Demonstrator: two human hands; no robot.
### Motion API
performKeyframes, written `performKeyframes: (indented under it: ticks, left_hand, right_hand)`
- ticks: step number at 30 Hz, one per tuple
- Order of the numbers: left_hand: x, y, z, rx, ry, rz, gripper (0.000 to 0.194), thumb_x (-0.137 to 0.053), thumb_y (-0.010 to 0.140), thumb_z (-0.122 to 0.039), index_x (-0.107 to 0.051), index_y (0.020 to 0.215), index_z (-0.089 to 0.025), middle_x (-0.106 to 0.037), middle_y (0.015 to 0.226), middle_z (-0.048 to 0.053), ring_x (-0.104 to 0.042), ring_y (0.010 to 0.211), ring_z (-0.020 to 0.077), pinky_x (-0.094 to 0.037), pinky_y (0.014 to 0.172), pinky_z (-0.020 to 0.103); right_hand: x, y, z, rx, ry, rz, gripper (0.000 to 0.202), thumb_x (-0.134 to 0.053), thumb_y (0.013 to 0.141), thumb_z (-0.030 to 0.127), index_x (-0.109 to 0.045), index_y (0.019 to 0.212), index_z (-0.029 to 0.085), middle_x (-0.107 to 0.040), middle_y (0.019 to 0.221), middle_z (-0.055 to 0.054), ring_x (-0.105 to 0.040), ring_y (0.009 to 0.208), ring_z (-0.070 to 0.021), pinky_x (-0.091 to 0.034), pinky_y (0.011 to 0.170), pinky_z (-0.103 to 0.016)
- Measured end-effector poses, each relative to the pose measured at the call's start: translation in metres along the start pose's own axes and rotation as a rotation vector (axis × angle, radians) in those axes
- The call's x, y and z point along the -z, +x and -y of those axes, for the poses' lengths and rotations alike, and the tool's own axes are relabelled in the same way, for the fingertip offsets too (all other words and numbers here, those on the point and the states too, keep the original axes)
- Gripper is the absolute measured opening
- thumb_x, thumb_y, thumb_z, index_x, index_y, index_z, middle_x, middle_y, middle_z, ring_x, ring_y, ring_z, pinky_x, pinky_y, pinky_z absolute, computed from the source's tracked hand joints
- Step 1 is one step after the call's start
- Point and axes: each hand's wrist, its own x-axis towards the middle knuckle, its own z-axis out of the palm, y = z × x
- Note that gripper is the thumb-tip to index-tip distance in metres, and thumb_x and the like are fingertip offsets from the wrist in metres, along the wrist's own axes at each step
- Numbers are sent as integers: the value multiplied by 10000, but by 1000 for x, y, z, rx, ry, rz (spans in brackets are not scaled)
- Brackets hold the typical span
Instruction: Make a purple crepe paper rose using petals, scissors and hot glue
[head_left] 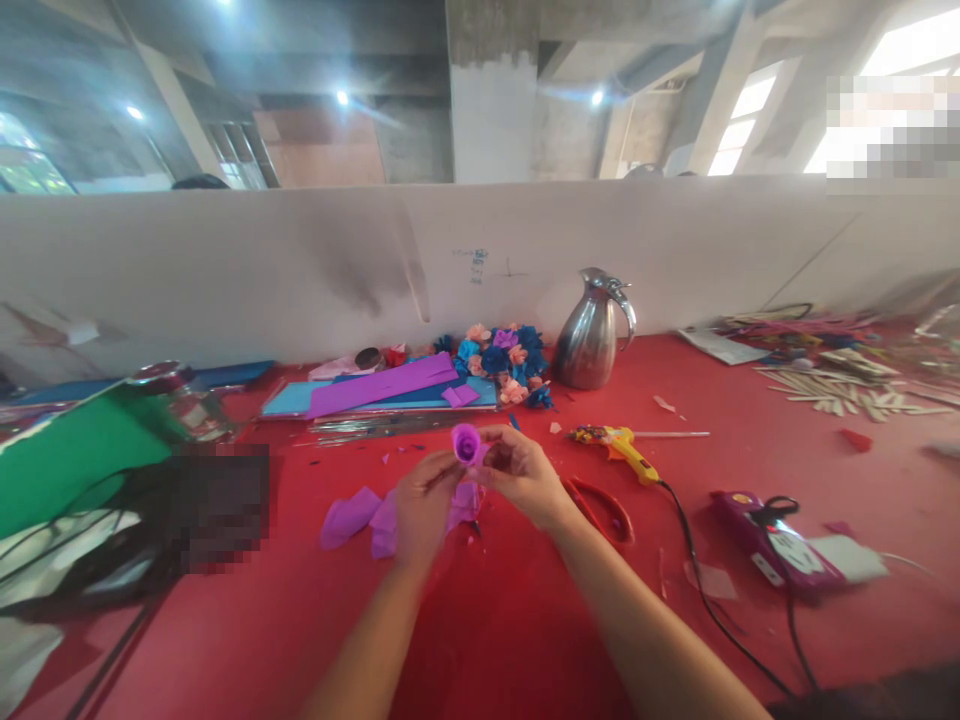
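A small purple paper flower (466, 444) is held up between my two hands over the red table (517, 640). My left hand (429, 495) pinches its base from the left and below. On the right, my right hand (521, 472) has its thumb and fingers closed on the flower's outer petal. Loose purple paper pieces (351, 517) lie on the table beneath and left of my left hand. Red-handled scissors (604, 512) rest beside my right wrist, their blades mostly hidden.
A yellow glue gun (621, 448) with its cord lies right of my hands, near a purple power strip (780, 545). Behind stand a metal jug (589, 335), paper flowers (514, 360) and paper sheets (382, 385). Wooden sticks (847, 385) lie far right; a green sheet (75, 455) is left.
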Motion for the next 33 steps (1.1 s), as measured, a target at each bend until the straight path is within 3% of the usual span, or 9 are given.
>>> performKeyframes:
  ticks: [4, 11, 22, 29, 33]
  left_hand:
    - [0, -1, 0, 10, 52, -47, 108, -677, 677, -236, -765, 739, -233, -722, 783, 4, -628, 776, 180, -465, 753, 292]
    - [-7, -6, 1, 40, -23, 20, 127, -697, 707, -274, -770, 803, -236, -732, 824, 9, -640, 806, 183, -479, 767, 287]
    - [-12, -6, -9, 78, -21, -58, 103, -721, 642, -284, -752, 695, -201, -717, 716, 16, -626, 693, 171, -491, 675, 271]
    - [-9, -5, -3, 65, 17, -61, 117, -705, 670, -296, -756, 741, -217, -728, 770, 21, -645, 761, 186, -484, 730, 290]
    - [-1, 3, 1, -12, 178, -176, 101, -726, 667, -312, -750, 722, -230, -718, 795, 19, -644, 829, 202, -462, 820, 322]
  right_hand:
    - [-2, -1, 2, 24, -96, -49, 333, -738, 717, 342, -632, 997, 197, -534, 645, 40, -485, 594, -111, -397, 579, -239]
    - [-6, -1, 1, 84, -177, -89, 175, -678, 759, 334, -670, 870, 199, -600, 871, -19, -525, 625, -104, -430, 584, -237]
    - [-9, -1, -1, 73, -206, -121, 116, -644, 759, 261, -660, 843, 183, -590, 797, -8, -531, 634, -111, -424, 597, -239]
    - [-9, -1, -2, 48, -190, -122, 202, -629, 747, 271, -660, 927, 185, -625, 839, -19, -511, 591, -102, -413, 557, -232]
    - [-5, 0, -4, 5, -157, -161, 255, -595, 748, 262, -629, 986, 179, -650, 885, -29, -499, 565, -90, -406, 538, -222]
